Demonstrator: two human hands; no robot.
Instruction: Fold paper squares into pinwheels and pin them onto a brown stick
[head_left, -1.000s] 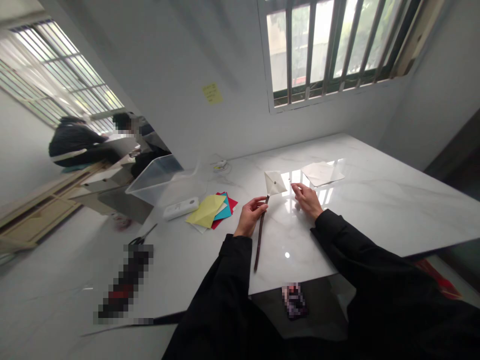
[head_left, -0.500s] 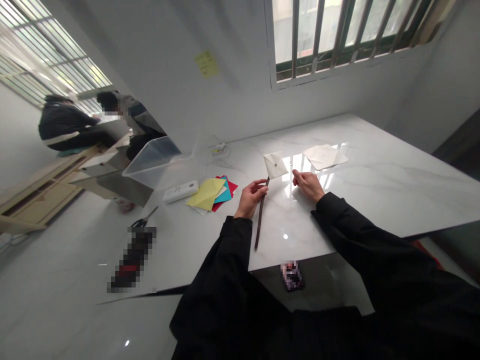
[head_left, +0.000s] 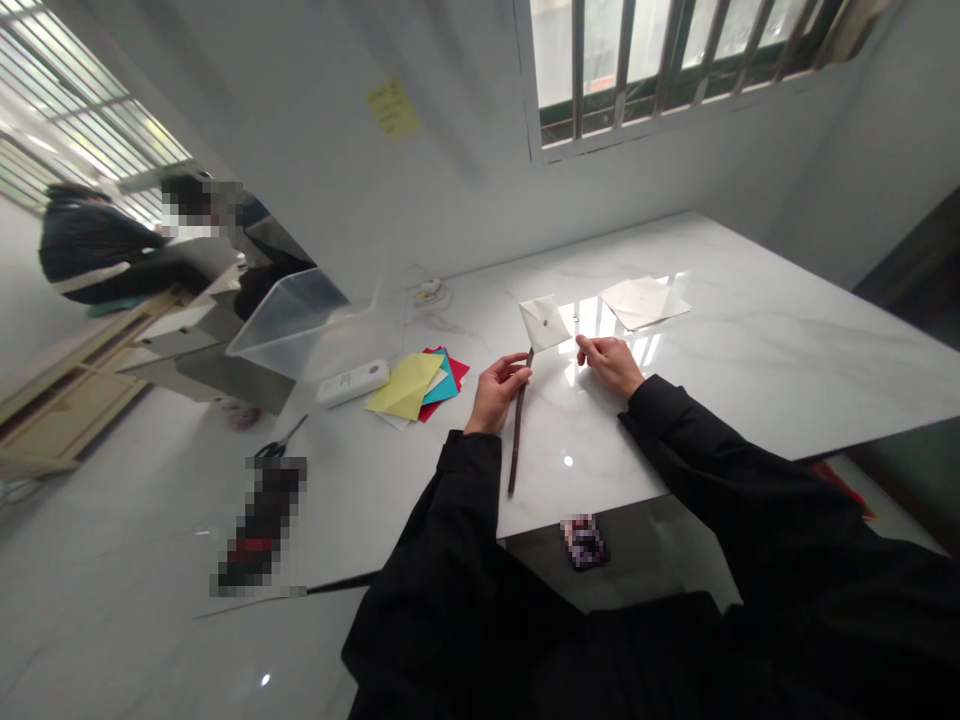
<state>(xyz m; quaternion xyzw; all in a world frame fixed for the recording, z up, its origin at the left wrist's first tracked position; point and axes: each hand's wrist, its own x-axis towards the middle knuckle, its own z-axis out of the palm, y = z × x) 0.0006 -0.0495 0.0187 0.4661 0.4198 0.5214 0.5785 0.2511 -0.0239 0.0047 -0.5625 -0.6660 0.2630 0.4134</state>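
Slender dark-brown stick [head_left: 516,445] — gripped by the left hand [head_left: 492,398] over the glossy white surface [head_left: 757,340]. Cream paper square [head_left: 543,325] at its top: folding seemingly done, fastening unclear. Right hand [head_left: 613,368] curled nearby, contents indiscernible — yellow, blue and red paper sheets [head_left: 405,386] seemingly unused.

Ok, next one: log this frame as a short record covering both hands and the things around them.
Left hand: grips a brown stick
Stick's upper end: folded white paper, small dark dot
Right hand: fingers curled, apart from the folded paper; contents unclear
Beyond right hand: loose white sheets
Left of hands: coloured paper, scissors
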